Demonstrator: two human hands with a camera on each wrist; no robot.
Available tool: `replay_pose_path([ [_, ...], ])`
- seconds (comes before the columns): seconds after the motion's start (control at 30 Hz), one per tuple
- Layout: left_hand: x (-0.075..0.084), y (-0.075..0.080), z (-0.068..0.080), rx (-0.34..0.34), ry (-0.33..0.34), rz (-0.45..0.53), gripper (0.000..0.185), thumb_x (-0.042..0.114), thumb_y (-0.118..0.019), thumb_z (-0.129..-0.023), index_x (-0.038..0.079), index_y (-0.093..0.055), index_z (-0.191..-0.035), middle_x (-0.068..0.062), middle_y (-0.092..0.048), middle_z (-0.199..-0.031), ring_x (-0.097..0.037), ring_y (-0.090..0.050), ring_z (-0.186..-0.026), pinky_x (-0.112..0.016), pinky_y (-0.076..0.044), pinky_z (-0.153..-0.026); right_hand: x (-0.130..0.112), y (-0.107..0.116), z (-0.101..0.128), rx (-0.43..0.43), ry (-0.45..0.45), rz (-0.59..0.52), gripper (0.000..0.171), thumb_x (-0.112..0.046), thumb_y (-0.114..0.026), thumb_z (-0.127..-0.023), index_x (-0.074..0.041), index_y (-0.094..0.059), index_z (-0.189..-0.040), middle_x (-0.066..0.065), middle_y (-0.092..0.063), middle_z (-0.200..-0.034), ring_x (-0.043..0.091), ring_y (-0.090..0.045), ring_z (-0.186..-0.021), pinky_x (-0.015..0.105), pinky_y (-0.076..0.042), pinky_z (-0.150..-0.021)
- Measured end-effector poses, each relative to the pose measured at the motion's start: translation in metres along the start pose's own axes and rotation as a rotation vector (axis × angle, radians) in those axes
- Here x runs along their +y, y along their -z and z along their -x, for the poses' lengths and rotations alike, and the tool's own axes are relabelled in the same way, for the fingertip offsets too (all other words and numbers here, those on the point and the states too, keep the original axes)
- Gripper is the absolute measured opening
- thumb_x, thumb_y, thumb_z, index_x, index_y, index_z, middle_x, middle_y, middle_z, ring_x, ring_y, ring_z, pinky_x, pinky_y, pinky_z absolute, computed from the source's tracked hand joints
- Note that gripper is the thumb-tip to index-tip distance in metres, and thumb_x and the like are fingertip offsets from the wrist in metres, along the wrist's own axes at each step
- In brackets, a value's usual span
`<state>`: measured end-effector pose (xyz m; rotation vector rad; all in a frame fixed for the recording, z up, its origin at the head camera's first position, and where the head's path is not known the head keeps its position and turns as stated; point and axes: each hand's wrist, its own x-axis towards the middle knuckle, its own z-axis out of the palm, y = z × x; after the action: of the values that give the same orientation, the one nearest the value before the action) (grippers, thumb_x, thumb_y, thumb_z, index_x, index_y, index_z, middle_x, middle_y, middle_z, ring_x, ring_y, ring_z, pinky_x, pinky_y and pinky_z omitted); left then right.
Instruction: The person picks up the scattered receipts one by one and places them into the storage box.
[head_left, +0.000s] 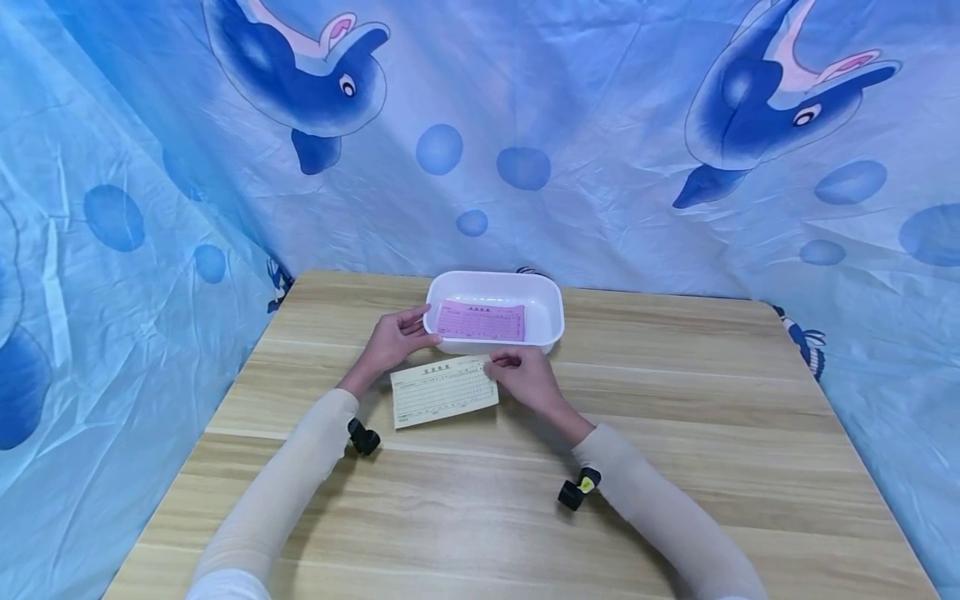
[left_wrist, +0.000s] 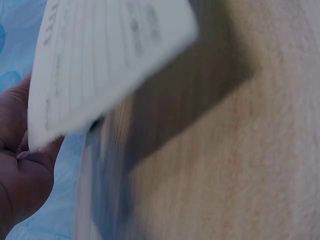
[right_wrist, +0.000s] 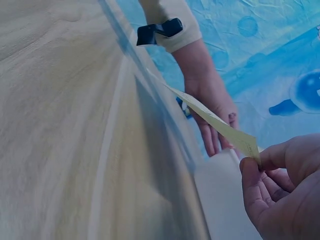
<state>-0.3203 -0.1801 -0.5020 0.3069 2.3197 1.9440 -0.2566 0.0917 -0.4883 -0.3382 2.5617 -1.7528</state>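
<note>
A white plastic tub stands toward the far side of the table, and inside it lies a pink printed form. With thumb at the near side and fingers along the left end, my left hand holds the tub's left corner. My right hand pinches the right upper corner of a pale yellow printed form between thumb and fingers. In the right wrist view the form slants above the table beside the tub. The left wrist view shows the form tilted, casting a shadow.
The wood-grain table spreads out on both sides of the tub and toward me. A blue curtain with dolphin prints hangs behind the table and down its sides. Black wrist devices sit on both sleeves.
</note>
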Motion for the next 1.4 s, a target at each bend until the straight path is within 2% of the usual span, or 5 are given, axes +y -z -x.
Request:
replay_pose_path([
  [0.33, -0.002, 0.000, 0.002, 0.011, -0.016, -0.007, 0.074, 0.005, -0.083, -0.086, -0.009, -0.045, -0.148, -0.030, -0.050, -0.147, -0.042, -0.056, -0.131, -0.024, -0.057, -0.097, -0.015, 0.031, -0.001, 0.015, -0.004, -0.039, 0.011, -0.006, -0.076, -0.089, 0.001, -0.076, -0.096, 0.011, -0.073, -0.087, 0.013, -0.066, -0.075, 0.022, -0.060, -0.063],
  [0.63, -0.005, -0.001, 0.001, 0.038, 0.017, -0.041, 0.056, -0.013, -0.059, -0.094, -0.005, -0.048, -0.148, -0.028, -0.051, -0.147, -0.041, -0.055, -0.132, -0.021, -0.059, -0.092, -0.034, 0.057, -0.011, 0.064, -0.009, -0.055, 0.018, -0.010, -0.076, -0.092, 0.003, -0.074, -0.104, 0.017, -0.075, -0.096, 0.012, -0.070, -0.080, 0.029, -0.065, -0.073],
  [0.93, -0.006, -0.001, 0.000, 0.038, -0.015, -0.034, 0.055, -0.011, -0.063, -0.093, -0.016, -0.043, -0.145, -0.036, -0.051, -0.143, -0.046, -0.053, -0.132, -0.030, -0.055, -0.103, -0.042, 0.070, -0.030, 0.138, 0.005, -0.116, 0.020, -0.015, -0.074, -0.094, 0.000, -0.074, -0.107, 0.012, -0.074, -0.095, 0.015, -0.070, -0.077, 0.028, -0.065, -0.073],
  [1.17, -0.005, -0.002, 0.001, 0.026, 0.016, -0.042, 0.071, 0.006, -0.083, -0.086, -0.005, -0.048, -0.148, -0.023, -0.053, -0.148, -0.036, -0.058, -0.131, -0.026, -0.057, -0.099, -0.041, 0.073, -0.049, 0.200, -0.002, -0.127, 0.021, -0.016, -0.075, -0.094, 0.000, -0.075, -0.107, 0.011, -0.074, -0.093, 0.013, -0.070, -0.075, 0.028, -0.065, -0.073],
  [1.4, -0.002, -0.001, 0.001, 0.022, -0.003, -0.039, 0.076, 0.012, -0.085, -0.086, -0.006, -0.046, -0.149, -0.026, -0.051, -0.149, -0.037, -0.058, -0.131, -0.026, -0.057, -0.099, -0.029, 0.071, -0.071, 0.231, -0.037, -0.169, 0.023, -0.016, -0.075, -0.094, 0.000, -0.075, -0.111, 0.013, -0.075, -0.099, 0.013, -0.071, -0.080, 0.037, -0.065, -0.082],
])
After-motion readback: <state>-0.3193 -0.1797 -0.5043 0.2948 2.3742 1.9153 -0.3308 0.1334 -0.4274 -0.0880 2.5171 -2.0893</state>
